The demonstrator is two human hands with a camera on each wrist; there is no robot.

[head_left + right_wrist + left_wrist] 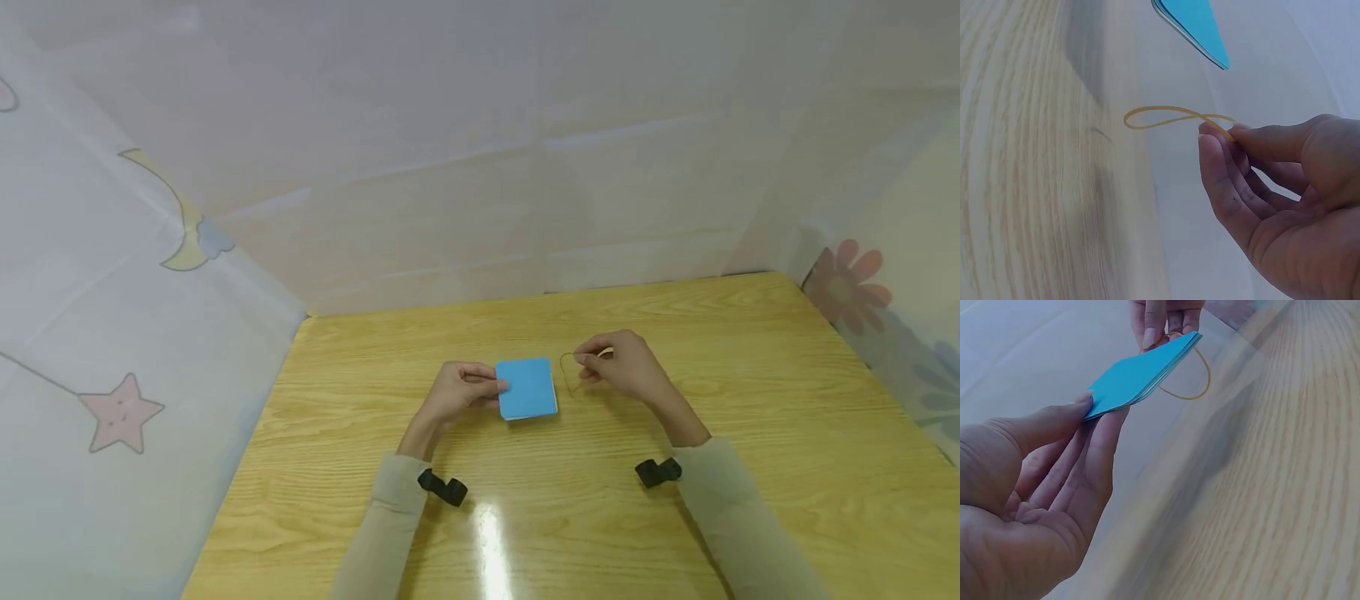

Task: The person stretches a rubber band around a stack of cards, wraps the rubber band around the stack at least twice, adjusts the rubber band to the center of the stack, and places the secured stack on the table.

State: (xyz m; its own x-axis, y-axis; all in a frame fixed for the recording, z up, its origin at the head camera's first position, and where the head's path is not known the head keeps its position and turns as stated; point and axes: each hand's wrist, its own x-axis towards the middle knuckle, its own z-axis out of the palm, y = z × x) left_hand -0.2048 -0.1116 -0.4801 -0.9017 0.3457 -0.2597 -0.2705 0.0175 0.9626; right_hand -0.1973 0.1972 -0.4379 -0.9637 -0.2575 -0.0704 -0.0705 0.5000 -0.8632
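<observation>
My left hand (pixel 459 390) pinches the left edge of a square stack of blue cards (pixel 527 389), thumb on top and fingers beneath. The left wrist view shows the stack (pixel 1141 376) tilted, with several thin layers along its side. A little to the right, my right hand (pixel 621 365) pinches a tan rubber band (pixel 564 372) between thumb and fingertips. In the right wrist view the rubber band (pixel 1163 108) hangs out as a loose, twisted loop, apart from the cards (pixel 1200 28).
Both hands are over a wood-grain table (pixel 585 517). Pale sheeting (pixel 450 167) rises behind it and at both sides, printed with a moon (pixel 180 225), a star (pixel 122 414) and flowers (pixel 847 287). Black straps (pixel 442 487) sit at the wrists.
</observation>
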